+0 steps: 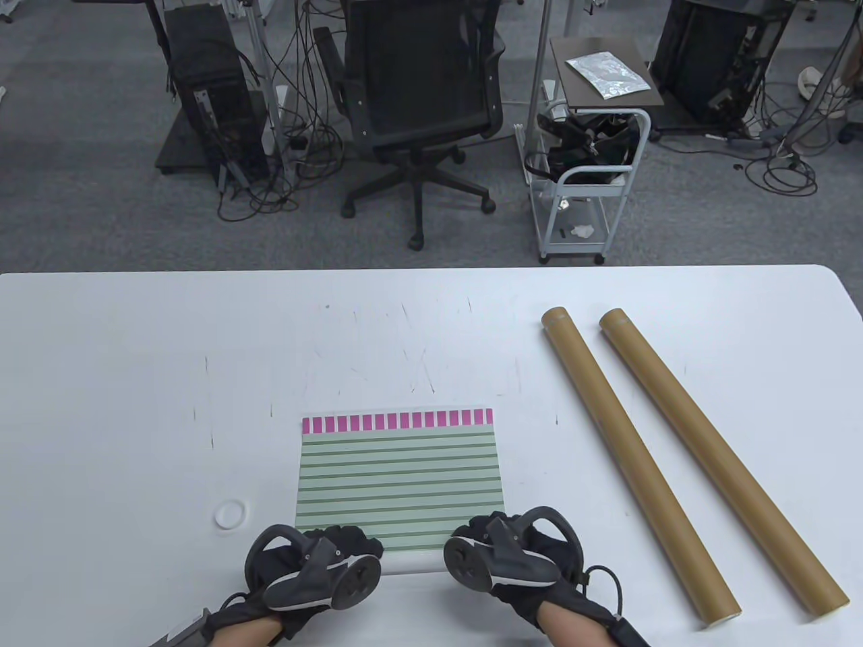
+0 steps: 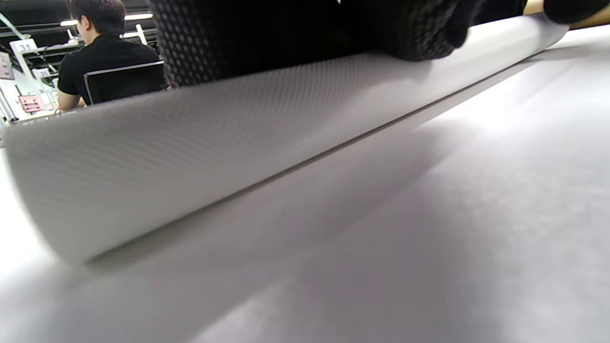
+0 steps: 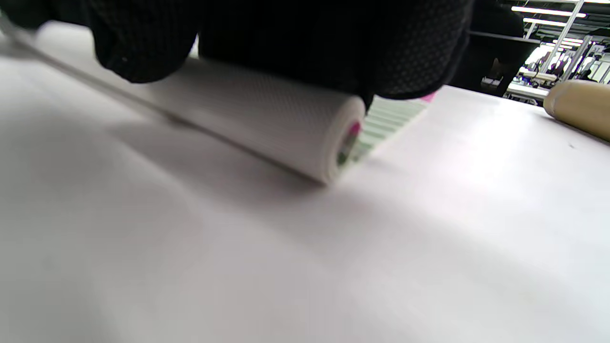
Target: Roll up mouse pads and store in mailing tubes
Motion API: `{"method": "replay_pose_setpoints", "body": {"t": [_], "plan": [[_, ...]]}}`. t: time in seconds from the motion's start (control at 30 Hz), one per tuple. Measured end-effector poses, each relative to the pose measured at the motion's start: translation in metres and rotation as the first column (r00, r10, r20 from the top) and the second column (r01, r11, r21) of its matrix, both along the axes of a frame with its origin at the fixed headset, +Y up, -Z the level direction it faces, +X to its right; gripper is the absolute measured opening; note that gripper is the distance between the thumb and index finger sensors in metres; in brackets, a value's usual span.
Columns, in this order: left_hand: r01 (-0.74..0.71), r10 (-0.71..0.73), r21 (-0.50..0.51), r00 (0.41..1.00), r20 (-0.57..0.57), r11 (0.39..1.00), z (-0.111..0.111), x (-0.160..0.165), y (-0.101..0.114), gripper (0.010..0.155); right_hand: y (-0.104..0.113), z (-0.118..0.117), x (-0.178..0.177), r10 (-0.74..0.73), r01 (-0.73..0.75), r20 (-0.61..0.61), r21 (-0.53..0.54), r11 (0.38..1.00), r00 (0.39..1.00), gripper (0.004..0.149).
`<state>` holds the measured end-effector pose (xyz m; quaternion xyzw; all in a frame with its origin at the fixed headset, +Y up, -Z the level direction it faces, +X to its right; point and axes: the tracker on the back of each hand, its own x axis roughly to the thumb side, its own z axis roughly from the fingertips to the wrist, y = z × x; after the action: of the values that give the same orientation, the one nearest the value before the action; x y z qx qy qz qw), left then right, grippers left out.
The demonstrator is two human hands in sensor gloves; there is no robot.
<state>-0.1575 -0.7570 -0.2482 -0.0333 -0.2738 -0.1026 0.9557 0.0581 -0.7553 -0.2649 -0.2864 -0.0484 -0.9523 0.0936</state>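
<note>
An office-type laboratory workspace is being shown. A white table (image 1: pixel 135 350) is standing on grey carpet (image 1: pixel 81 202). Beyond the table's far edge, a black mesh office chair (image 1: pixel 421 94) on castors is being kept. To the left of the chair, a black computer tower (image 1: pixel 209 101) is being fed by loose cables (image 1: pixel 296 135); to the chair's right, a white wheeled cart (image 1: pixel 586 168) is being loaded with gear, and further right another black equipment unit (image 1: pixel 721 60) is being cabled. In the left wrist view, a seated person in a black shirt (image 2: pixel 102 62) is being seen at a further workstation under strip lights.
</note>
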Motion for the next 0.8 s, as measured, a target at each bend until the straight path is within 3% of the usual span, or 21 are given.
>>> {"method": "replay_pose_setpoints", "body": {"t": [0.17, 0.27, 0.43, 0.53, 0.67, 0.8], "plan": [[0.081, -0.083, 0.057, 0.996, 0.022, 0.995, 0.003, -0.003, -0.006, 0.048, -0.004, -0.006, 0.001, -0.046, 0.047, 0.030, -0.031, 0.998, 0.998, 0.048], [0.046, -0.046, -0.011, 0.998, 0.031, 0.999, 0.002, -0.003, -0.005, 0.060, -0.003, -0.004, -0.002, -0.027, 0.027, 0.017, -0.038, 0.999, 0.999, 0.046], [0.040, -0.041, 0.023, 0.999, 0.016, 0.999, 0.001, -0.001, -0.007, 0.051, 0.003, -0.008, -0.005, -0.030, 0.032, 0.030, -0.060, 0.998, 0.999, 0.046], [0.011, -0.011, 0.013, 1.000, -0.012, 1.000, -0.003, -0.002, -0.007, 0.049, 0.011, -0.003, -0.009, -0.071, 0.070, 0.007, 0.025, 0.997, 0.997, 0.048], [-0.023, 0.023, -0.012, 0.999, -0.049, 1.000, -0.007, -0.003, -0.005, 0.045, -0.001, 0.001, -0.009, 0.033, -0.033, -0.007, 0.017, 0.999, 0.999, 0.055], [-0.008, 0.007, -0.014, 0.998, -0.059, 1.000, -0.008, -0.005, -0.007, 0.047, -0.006, 0.002, -0.004, -0.027, 0.027, 0.010, -0.014, 1.000, 1.000, 0.052]]}}
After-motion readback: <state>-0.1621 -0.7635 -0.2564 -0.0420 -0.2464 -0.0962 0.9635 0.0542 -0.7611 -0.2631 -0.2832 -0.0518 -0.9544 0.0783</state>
